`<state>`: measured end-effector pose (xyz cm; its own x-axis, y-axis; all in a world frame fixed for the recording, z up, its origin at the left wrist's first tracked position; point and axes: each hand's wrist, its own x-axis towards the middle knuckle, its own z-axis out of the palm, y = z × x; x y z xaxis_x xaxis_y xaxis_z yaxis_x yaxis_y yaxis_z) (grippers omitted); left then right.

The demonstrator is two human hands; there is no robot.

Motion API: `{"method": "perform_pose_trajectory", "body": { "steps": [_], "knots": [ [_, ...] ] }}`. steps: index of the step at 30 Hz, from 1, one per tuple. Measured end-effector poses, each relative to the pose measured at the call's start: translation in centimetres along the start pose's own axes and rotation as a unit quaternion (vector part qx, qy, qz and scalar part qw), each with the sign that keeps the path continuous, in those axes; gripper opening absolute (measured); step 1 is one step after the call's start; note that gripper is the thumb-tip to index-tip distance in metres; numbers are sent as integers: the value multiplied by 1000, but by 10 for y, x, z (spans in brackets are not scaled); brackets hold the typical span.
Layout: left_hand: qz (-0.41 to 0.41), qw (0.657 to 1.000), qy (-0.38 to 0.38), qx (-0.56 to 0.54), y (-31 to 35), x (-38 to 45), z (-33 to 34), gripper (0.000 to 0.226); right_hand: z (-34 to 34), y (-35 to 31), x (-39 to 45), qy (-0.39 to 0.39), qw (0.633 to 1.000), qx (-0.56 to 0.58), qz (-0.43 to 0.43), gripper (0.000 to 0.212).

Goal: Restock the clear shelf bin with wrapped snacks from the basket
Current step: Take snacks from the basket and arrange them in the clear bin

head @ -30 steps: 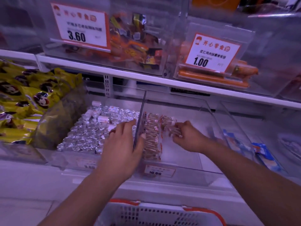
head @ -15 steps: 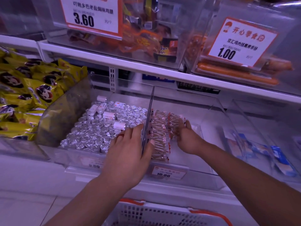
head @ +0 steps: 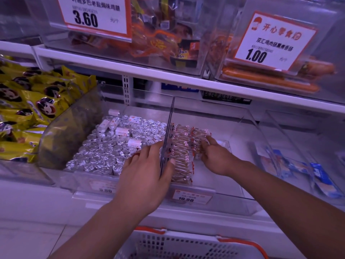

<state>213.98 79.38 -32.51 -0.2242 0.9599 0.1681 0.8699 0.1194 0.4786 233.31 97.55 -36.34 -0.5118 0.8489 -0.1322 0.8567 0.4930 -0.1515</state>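
Observation:
The clear shelf bin [head: 231, 196] holds a long row of brown wrapped snacks [head: 180, 156] against its left wall, with a shorter second row beside it. My right hand [head: 216, 156] reaches into the bin, its fingertips curled onto the snacks of the second row [head: 197, 136]. My left hand [head: 145, 176] lies across the bin's left wall. Its straight fingers lie over the silver rolls and its thumb touches the long snack row. The white basket [head: 186, 243] with orange handles sits below, at the bottom edge.
To the left, a neighbouring bin is packed with silver foil rolls [head: 112, 150], and beyond it lie yellow packets [head: 28, 109]. Blue packets [head: 321, 176] fill the bin on the right. An upper shelf [head: 168, 75] with price cards and more bins overhangs the bins below.
My right hand carried a cluster of wrapped snacks left and deeper into the bin, setting it beside the long row. My left hand stayed on the wall. The view came closer.

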Motion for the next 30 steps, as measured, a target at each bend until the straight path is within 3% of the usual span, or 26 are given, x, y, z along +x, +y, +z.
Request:
{"method": "perform_pose_trajectory", "body": {
  "steps": [7,14,18,21,23,25,27,29,30],
  "knots": [
    [4,1000,2,-6,0,-1,-1,54,5,2,-2,-9,997,-66,49,68],
    [22,999,18,-21,-1,-2,-2,52,-12,-5,-9,46,998,-33,-2,77],
    [63,995,56,-60,-4,-6,-5,47,-36,-25,-44,191,977,91,-37,64],
    [139,981,120,-67,-3,-18,-6,43,-42,-41,-106,357,908,209,-72,40],
    [210,963,153,-66,1,-31,-2,45,-23,-47,-155,421,865,245,-120,30],
    [277,946,154,-69,2,-50,11,43,18,-46,-197,393,867,274,-138,24],
    [323,937,108,-69,-3,-74,31,39,68,-41,-226,283,912,283,-96,23],
    [345,938,17,-38,-14,-105,59,33,120,-26,-245,74,966,248,-9,24],
    [349,936,-36,-15,-22,-120,74,29,145,-16,-254,-49,972,228,28,24]
  ]
}}
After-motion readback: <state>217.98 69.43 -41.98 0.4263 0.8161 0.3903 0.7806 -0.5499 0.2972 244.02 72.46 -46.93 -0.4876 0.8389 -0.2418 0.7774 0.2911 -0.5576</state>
